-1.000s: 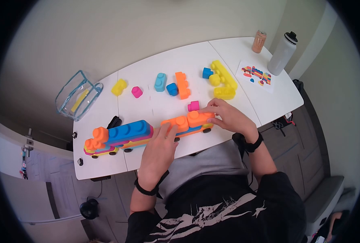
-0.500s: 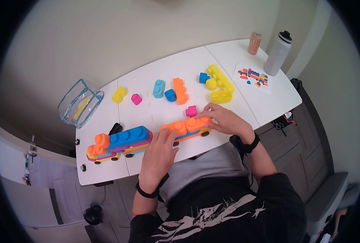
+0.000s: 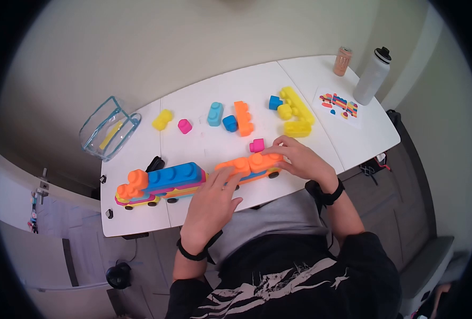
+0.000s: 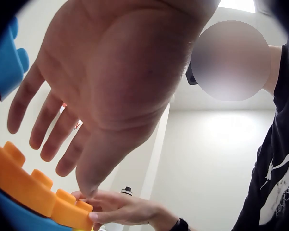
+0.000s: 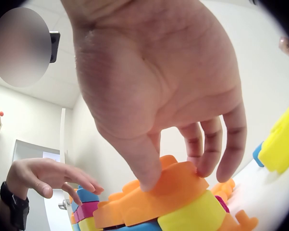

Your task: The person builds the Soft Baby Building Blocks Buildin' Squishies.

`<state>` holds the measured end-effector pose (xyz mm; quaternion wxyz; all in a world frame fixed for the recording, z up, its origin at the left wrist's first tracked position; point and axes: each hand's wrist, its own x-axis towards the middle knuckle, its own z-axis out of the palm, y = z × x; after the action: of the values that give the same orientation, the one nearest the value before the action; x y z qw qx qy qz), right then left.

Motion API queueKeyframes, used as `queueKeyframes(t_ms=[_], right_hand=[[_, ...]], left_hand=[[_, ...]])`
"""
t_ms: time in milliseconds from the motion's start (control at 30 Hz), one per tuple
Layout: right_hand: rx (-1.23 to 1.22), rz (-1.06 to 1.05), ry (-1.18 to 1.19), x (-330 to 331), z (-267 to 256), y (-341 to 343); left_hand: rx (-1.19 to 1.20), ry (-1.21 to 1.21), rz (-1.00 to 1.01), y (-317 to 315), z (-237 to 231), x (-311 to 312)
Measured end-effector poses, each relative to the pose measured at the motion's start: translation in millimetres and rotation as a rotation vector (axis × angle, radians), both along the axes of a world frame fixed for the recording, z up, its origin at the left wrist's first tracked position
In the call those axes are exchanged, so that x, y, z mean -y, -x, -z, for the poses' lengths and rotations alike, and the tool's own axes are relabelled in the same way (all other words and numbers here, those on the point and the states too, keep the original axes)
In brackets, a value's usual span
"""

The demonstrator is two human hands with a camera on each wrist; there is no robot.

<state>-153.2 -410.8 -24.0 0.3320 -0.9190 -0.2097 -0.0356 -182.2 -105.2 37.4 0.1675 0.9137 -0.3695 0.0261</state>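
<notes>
A long train of stacked bricks stands on wheels along the table's near side. Blue bricks (image 3: 175,177) top its left part, and orange bricks (image 3: 266,161) top the right part. My right hand (image 3: 307,162) pinches the rightmost orange brick (image 5: 168,195), thumb on the near side and fingers behind, as the right wrist view shows. My left hand (image 3: 209,207) is over the middle of the train, beside the left orange brick (image 4: 22,180). In the left wrist view its fingers are extended and spread, curled round nothing.
Behind the train lie a pink block (image 3: 256,145), an orange brick (image 3: 243,118), a light-blue brick (image 3: 215,114) and yellow bricks (image 3: 298,129). A clear case (image 3: 108,130) is at the left; a picture sheet (image 3: 339,106), can (image 3: 342,61) and bottle (image 3: 372,77) are at the right.
The head view has shifted slightly. My left hand's fingers look more spread and lifted from the orange brick. My right hand keeps its place at the train's right end.
</notes>
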Motion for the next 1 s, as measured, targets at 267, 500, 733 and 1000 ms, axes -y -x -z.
queueKeyframes(t_ms=[267,500,733,1000], right_hand=[[0.003,0.012,-0.002,4.1,-0.9,-0.5],[-0.085,0.004,-0.006,3.4,-6.1,-0.6],[-0.040,0.015,0.014,2.8,-3.5,1.1],[-0.054,0.026,-0.017,12.6,-10.6,6.0]], left_hand=[[-0.011,0.057,-0.150,-12.1,1.8,-14.1],[0.040,-0.019,-0.157,-10.7,0.8,-13.2],[0.032,-0.028,-0.155,-8.2,-2.7,-9.6],[-0.031,-0.035,-0.052,-8.6,-0.5,-13.3]])
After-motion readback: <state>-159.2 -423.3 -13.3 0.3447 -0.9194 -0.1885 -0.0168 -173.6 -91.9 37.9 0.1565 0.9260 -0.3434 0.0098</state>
